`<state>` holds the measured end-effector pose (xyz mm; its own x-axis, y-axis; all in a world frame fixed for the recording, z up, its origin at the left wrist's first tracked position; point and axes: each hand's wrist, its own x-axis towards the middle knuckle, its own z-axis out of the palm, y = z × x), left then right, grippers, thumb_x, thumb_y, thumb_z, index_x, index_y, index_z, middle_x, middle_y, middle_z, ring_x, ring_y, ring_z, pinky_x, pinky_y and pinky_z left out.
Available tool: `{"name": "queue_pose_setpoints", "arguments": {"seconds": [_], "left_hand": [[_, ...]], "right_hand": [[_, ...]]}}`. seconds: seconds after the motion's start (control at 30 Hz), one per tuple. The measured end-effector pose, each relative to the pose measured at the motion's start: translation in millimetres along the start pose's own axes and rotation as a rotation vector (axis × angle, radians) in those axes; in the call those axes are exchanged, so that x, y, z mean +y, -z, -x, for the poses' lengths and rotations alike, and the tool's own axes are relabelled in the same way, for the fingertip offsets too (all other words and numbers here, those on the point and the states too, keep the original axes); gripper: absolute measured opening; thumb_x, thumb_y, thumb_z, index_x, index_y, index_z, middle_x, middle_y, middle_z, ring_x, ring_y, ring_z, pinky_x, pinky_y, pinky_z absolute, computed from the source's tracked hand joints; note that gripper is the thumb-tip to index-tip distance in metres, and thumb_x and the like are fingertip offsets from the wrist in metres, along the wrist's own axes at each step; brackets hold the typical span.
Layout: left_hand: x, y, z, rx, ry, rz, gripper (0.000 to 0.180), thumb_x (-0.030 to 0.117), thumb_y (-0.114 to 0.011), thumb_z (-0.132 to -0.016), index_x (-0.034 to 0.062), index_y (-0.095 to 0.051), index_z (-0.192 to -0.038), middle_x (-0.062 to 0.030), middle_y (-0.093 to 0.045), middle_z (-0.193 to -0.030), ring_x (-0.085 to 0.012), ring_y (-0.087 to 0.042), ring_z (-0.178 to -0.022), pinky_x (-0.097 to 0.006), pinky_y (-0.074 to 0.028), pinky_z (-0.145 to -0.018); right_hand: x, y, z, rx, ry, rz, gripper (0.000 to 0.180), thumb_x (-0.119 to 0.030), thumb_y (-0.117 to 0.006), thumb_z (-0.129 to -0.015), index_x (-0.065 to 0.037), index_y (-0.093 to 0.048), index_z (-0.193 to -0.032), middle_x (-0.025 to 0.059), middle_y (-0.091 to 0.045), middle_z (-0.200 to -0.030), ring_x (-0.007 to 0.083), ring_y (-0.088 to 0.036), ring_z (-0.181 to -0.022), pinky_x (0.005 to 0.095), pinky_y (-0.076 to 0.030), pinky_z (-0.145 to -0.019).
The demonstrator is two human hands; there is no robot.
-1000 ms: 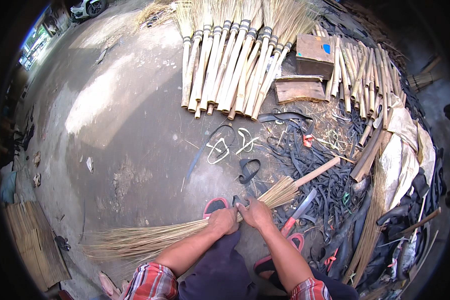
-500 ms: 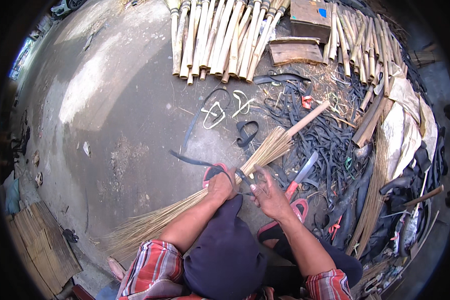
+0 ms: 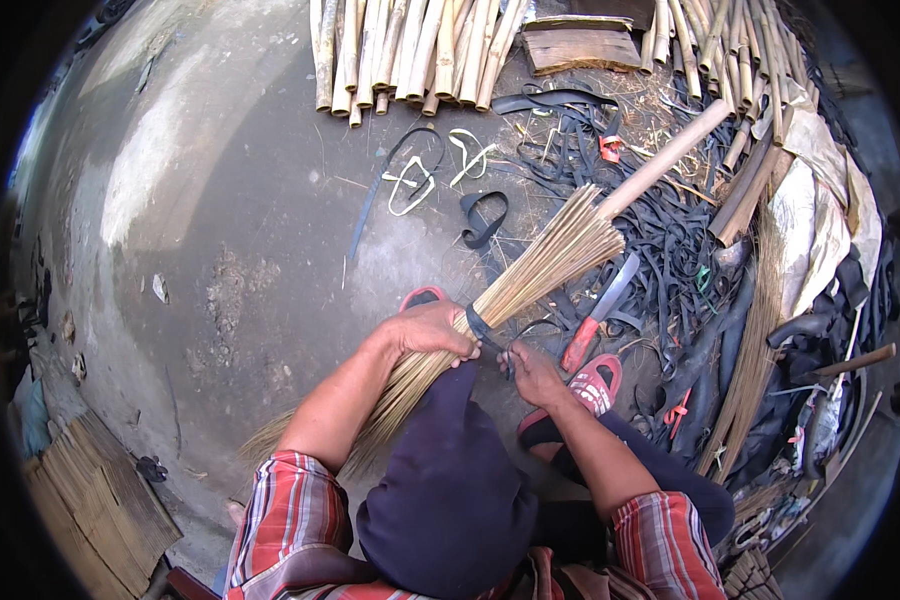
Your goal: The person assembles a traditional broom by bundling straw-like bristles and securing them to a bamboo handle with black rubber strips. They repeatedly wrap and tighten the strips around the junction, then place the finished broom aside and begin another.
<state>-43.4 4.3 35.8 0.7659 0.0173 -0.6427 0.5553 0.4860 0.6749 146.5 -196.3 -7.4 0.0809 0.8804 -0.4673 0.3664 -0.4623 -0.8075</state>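
Note:
A broom with a bundle of thin straw-coloured sticks (image 3: 545, 262) and a pale wooden handle (image 3: 670, 158) lies slantwise before me, handle to the far right. My left hand (image 3: 430, 328) is closed round the bundle at its narrow middle. Beside it, a black rubber strip (image 3: 482, 328) passes across the sticks. Its end runs to my right hand (image 3: 532, 374), whose fingers are pinched shut on it, just right of the bundle. The lower ends of the sticks are partly hidden behind my left forearm.
A knife (image 3: 598, 314) with a red handle lies right of my right hand. Beyond it spreads a heap of black rubber strips (image 3: 660, 265). Bamboo poles (image 3: 410, 50) lie at the back. A loose stick bundle (image 3: 750, 340) rests at right; flattened cardboard (image 3: 100, 490) at left.
The broom has shifted up and to the right in view, its sticks tilted more steeply. The black strip, whose end trailed left, now crosses the bundle. My right hand's fingers have closed and moved lower.

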Motion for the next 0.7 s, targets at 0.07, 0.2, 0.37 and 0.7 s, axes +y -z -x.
{"name": "queue_pose_setpoints", "arguments": {"seconds": [0.07,0.2,0.37,0.7], "left_hand": [[0.3,-3.8,4.4,-0.219,-0.011,0.169,0.027,0.016,-0.082,-0.084,0.0016,-0.072,-0.105,-0.0045,-0.071,-0.082,-0.0134,-0.069,-0.07,-0.028,-0.055,-0.066],[-1.3,-7.3,-1.0,-0.266,0.006,0.198,0.039,0.02,-0.082,-0.088,0.0037,-0.071,-0.121,-0.004,-0.069,-0.086,-0.0131,-0.069,-0.074,-0.027,-0.055,-0.067],[-5.6,-9.4,-15.7,0.453,-0.029,-0.593,0.058,0.032,-0.083,-0.084,0.0026,-0.064,-0.131,-0.0198,-0.077,-0.105,-0.0341,-0.076,-0.097,-0.042,-0.058,-0.089],[-19.0,-42.8,-25.5,0.677,0.196,-0.846,0.069,0.031,-0.077,-0.089,0.0099,-0.053,-0.15,-0.0254,-0.076,-0.109,-0.0443,-0.075,-0.101,-0.053,-0.059,-0.093]], "right_hand": [[2.2,6.0,-27.6,0.093,0.11,0.099,0.016,-0.013,-0.057,-0.101,-0.004,-0.068,-0.109,0.0189,-0.072,-0.097,0.0421,-0.069,-0.095,0.0448,-0.055,-0.087],[-18.3,17.4,-59.2,0.175,0.278,0.274,0.022,-0.016,-0.058,-0.101,-0.004,-0.072,-0.114,0.022,-0.074,-0.105,0.0425,-0.071,-0.103,0.0486,-0.054,-0.091],[-67.1,58.0,-48.3,-0.05,-0.364,0.617,0.04,-0.034,-0.058,-0.102,-0.001,-0.074,-0.118,0.0288,-0.074,-0.114,0.0471,-0.071,-0.11,0.0547,-0.054,-0.097],[-105.8,11.8,-117.2,-0.156,-0.384,0.349,0.053,-0.048,-0.061,-0.104,0.003,-0.073,-0.105,0.0202,-0.077,-0.088,0.0382,-0.076,-0.083,0.0473,-0.059,-0.081]]}}
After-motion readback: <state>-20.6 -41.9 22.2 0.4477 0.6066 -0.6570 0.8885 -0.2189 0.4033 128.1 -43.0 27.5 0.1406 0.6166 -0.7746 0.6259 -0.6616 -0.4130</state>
